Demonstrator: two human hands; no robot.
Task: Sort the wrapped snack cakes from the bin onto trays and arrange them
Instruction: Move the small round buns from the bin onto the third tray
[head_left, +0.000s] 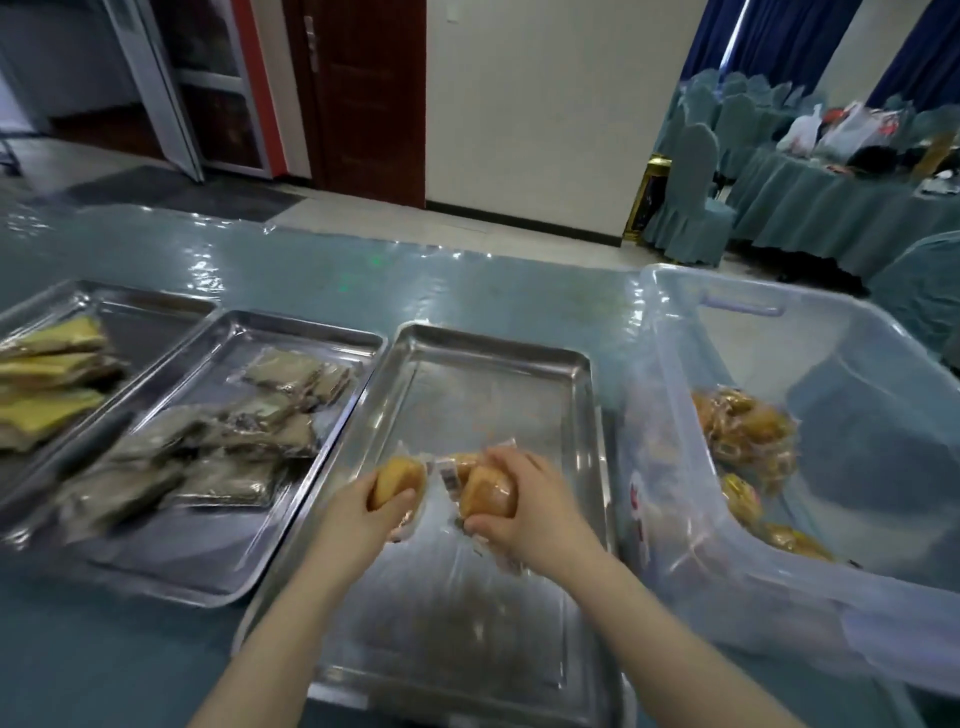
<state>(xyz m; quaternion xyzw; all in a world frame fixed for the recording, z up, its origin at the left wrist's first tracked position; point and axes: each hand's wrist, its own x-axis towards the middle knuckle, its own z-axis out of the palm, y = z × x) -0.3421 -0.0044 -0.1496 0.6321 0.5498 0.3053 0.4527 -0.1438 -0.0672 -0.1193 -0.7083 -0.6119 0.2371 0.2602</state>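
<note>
Both hands work over the near tray, the rightmost of three steel trays on the desk. The left hand has its grip closed around a golden wrapped cake; the right hand has its grip closed around a second cake. A third cake seems to lie on the tray just behind them, partly hidden by the right hand. Whether the two held cakes touch the tray floor or hang just above it cannot be told through the blur.

As to progress: the far-left tray carries yellow-topped packets, and the middle tray carries grey-brown packets, loosely overlapped rather than lined up. The near tray has only these first few golden cakes, so most of its floor is bare. The clear bin at the right holds several more golden cakes along its left wall, with none of the other kinds visible in it. By my judgement the sorting is well past halfway, with the golden cakes left to move and the arranging yet to be done.

White label patches show on the wrappers by the right hand, and a red-and-white sticker sits on the bin wall, but no writing or brand is legible.
</note>
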